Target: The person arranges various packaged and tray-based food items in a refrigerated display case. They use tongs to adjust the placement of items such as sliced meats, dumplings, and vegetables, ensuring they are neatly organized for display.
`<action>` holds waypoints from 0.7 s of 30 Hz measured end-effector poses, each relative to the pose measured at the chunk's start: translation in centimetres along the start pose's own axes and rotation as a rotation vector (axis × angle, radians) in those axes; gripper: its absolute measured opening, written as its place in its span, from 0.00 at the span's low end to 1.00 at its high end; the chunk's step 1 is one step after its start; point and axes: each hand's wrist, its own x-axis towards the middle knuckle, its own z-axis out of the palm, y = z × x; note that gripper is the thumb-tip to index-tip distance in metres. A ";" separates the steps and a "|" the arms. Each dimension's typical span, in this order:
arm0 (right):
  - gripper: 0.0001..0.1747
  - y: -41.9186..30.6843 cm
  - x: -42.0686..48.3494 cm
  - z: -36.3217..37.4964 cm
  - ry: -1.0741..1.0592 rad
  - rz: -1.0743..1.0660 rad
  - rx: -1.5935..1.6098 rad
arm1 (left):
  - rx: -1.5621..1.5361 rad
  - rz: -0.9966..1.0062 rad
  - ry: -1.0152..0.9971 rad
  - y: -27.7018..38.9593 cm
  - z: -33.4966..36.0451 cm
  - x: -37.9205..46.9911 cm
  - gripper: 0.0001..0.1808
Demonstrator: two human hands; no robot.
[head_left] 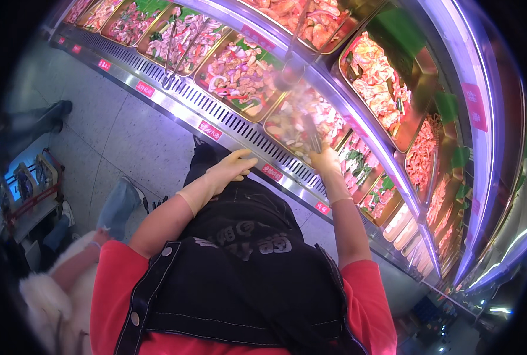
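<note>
My right hand [325, 162], in a pale thin glove, grips metal tongs [313, 133] at the front of a refrigerated display case. The tongs reach over a metal tray of sliced raw meat with pale slices [290, 126]. A hazy patch blurs that tray and the tongs' far end, so I cannot tell whether they hold anything. My left hand [233, 166], gloved too, hovers by the case's steel front edge [245, 148] with nothing in it and its fingers apart. Left of the tongs stands a tray of meat with sliced onion [237, 77].
More meat trays fill the lower row, one with tongs [179, 49] across it. An upper shelf edge [348, 106] curves above, with trays of marinated meat [374, 75]. Red labels [210, 130] bear writing. Behind my left side is a person in a fluffy garment [46, 297].
</note>
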 end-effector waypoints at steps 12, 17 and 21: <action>0.16 -0.9 -3.5 -4.4 -0.113 0.133 0.430 | -0.007 -0.023 0.001 -0.4 -0.6 0.5 0.47; 0.17 -1.3 -3.7 -4.3 -0.131 0.157 0.431 | 0.002 -0.035 -0.006 -0.2 -0.3 0.9 0.46; 0.24 0.0 -1.2 -0.8 -0.137 0.107 0.336 | 0.010 -0.037 -0.014 -0.1 -0.3 0.9 0.46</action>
